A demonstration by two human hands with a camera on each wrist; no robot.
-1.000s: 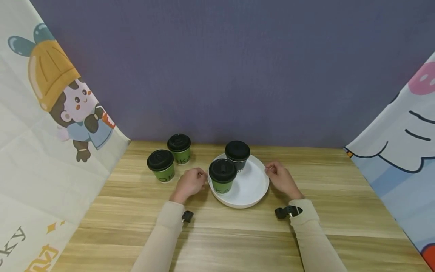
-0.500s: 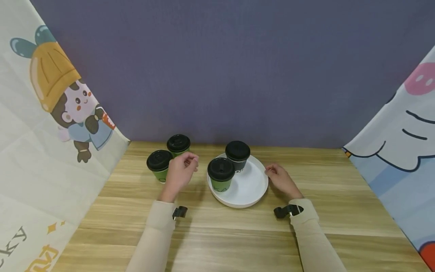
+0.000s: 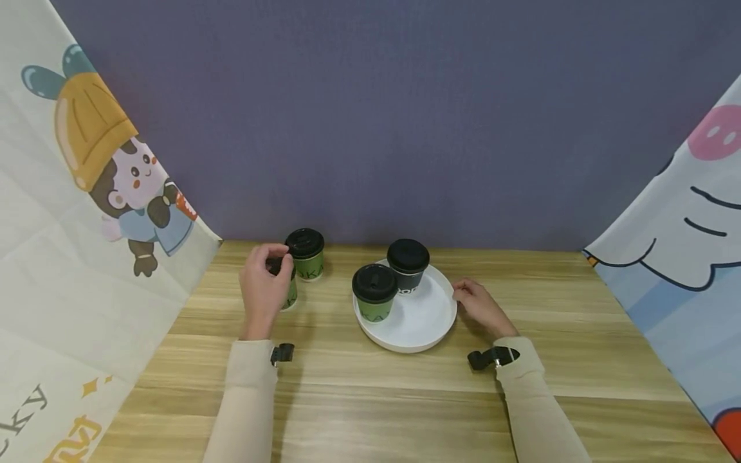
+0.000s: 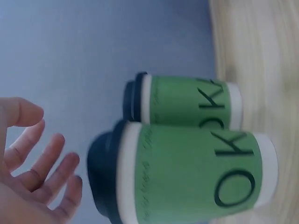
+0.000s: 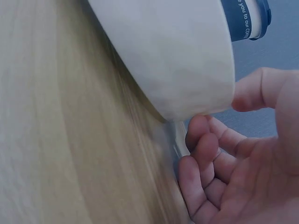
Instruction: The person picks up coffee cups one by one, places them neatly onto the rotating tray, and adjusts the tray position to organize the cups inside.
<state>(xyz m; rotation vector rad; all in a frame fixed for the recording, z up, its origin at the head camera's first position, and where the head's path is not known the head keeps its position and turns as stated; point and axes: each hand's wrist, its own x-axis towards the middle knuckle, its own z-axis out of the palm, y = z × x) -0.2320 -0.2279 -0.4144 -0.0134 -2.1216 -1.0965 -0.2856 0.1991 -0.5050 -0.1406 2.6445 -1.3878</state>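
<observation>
My left hand (image 3: 263,289) hovers over the nearer green paper cup (image 3: 291,296) on the left, thumb and fingers spread in a loose curve. In the left wrist view, a gap shows between its fingertips (image 4: 71,161) and that cup's black lid (image 4: 103,172). Just behind stands a second green cup (image 3: 309,266) with a black lid. My right hand (image 3: 480,307) pinches the right rim of a round white plate (image 3: 428,316), thumb at the edge and curled fingers against the outer wall. On the plate stand a green lidded cup (image 3: 375,307) and a dark lidded cup (image 3: 408,281).
The wooden table (image 3: 370,405) runs back to a grey-blue cloth wall (image 3: 370,128). Printed cartoon cloths flank it, one on the left (image 3: 46,257) and one on the right (image 3: 689,270). Both wrists carry black straps.
My left hand has left the plate's left rim and moved left to the nearer green cup. The green cup on the plate has shifted slightly back. My right hand stays at the rim.
</observation>
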